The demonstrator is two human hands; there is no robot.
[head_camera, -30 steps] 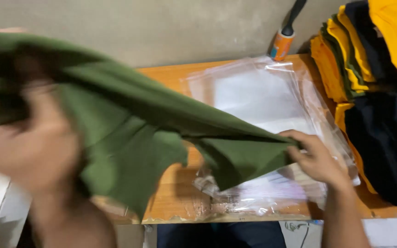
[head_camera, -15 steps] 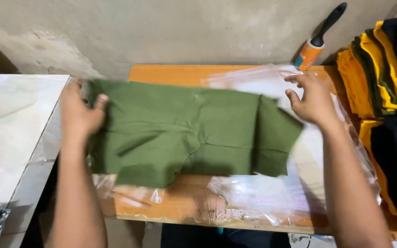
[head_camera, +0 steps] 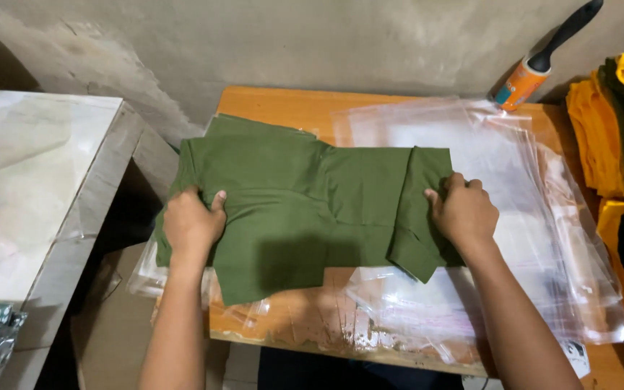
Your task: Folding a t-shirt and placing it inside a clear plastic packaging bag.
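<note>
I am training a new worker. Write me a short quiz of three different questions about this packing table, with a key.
1. True or false: both hands press flat on the green garment.
2. Which thing leans on the wall at the back right? A) scissors B) lint roller C) tape gun
3. What lies under the garment's right end?

Key:
1. True: the left hand and the right hand lie flat on it.
2. B, the lint roller.
3. Clear plastic bags spread on the wooden table.
</note>
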